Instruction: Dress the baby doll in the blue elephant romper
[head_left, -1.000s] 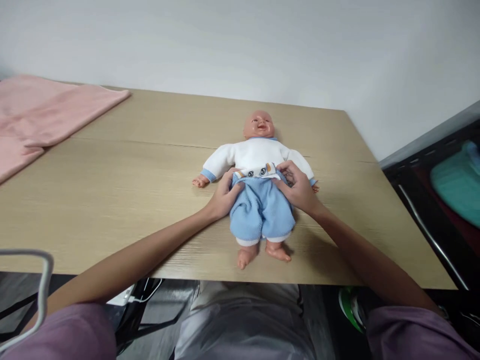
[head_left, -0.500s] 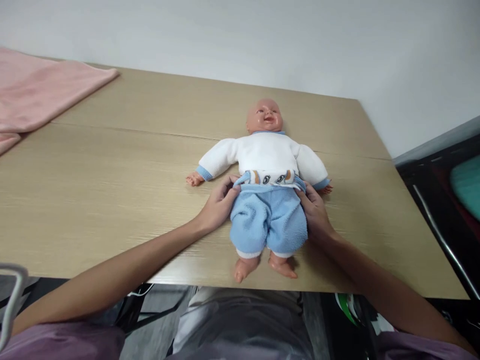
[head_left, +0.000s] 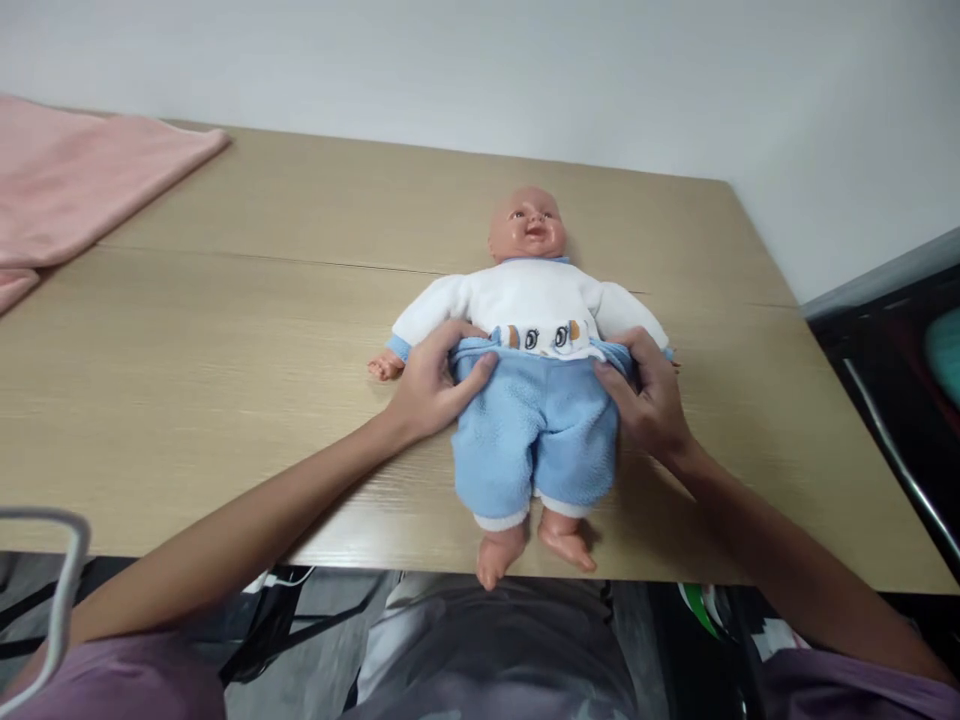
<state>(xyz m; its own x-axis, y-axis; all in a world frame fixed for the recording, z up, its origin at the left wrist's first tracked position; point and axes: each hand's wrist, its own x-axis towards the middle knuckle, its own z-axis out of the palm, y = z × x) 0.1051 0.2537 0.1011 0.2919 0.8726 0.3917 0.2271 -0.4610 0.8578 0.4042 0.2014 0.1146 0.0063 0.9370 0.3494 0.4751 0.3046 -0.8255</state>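
A baby doll [head_left: 529, 225] lies on its back, head away from me and bare feet near the table's front edge. It wears a white top [head_left: 532, 292] with blue cuffs and light blue fleece pants [head_left: 502, 430] with white hems. My left hand [head_left: 442, 385] pinches the pants' waistband at the doll's left-hand side in view, thumb on the front. My right hand [head_left: 649, 395] grips the waistband on the opposite side. Between the hands, the top's lower edge with embroidered eyes shows above the waistband. The fingers behind the cloth are partly hidden.
A pink cloth [head_left: 90, 190] lies at the table's far left. The wooden table [head_left: 225, 350] meets a white wall [head_left: 480, 80] behind. A grey-white cable [head_left: 67, 570] curves at the lower left. A black piece of furniture [head_left: 885, 350] stands at the right.
Both hands have pulled the waistband upward and outward, stretching it wider. The pants sit higher and cover more of the embroidered part of the top. The doll's legs look straighter.
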